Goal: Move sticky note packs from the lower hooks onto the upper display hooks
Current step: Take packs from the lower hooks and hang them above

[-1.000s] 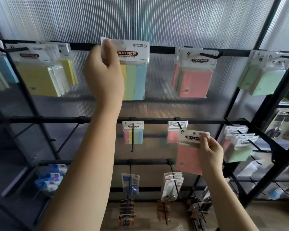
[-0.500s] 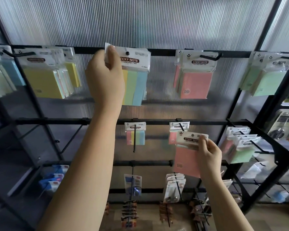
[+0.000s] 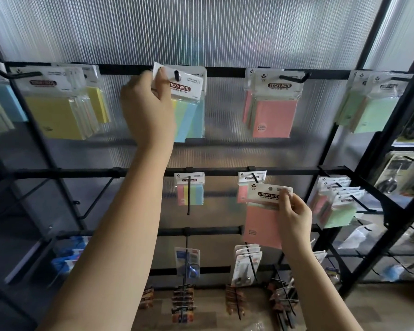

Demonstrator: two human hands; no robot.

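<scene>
left hand (image 3: 148,108) is up at the top rail, thumb and fingers pinching the header card of a multicolour sticky note pack (image 3: 188,99); the upper hook (image 3: 176,75) tip pokes through the card's hole, so the pack looks only just threaded on, not pushed back. right hand (image 3: 294,216) pinches the top corner of a pink sticky note pack (image 3: 263,216) by its header, held free in front of the lower pink hook (image 3: 255,178), off any hook.

risks, judged: if the left hand lets go early the multicolour pack may slide off the hook tip and drop. tugging the thin card sideways may tear the hole. the pink pack hangs from a corner pinch, so it may swing or slip while attention is up top. raising it may snag the pink packs on the upper right hook (image 3: 294,78).
</scene>
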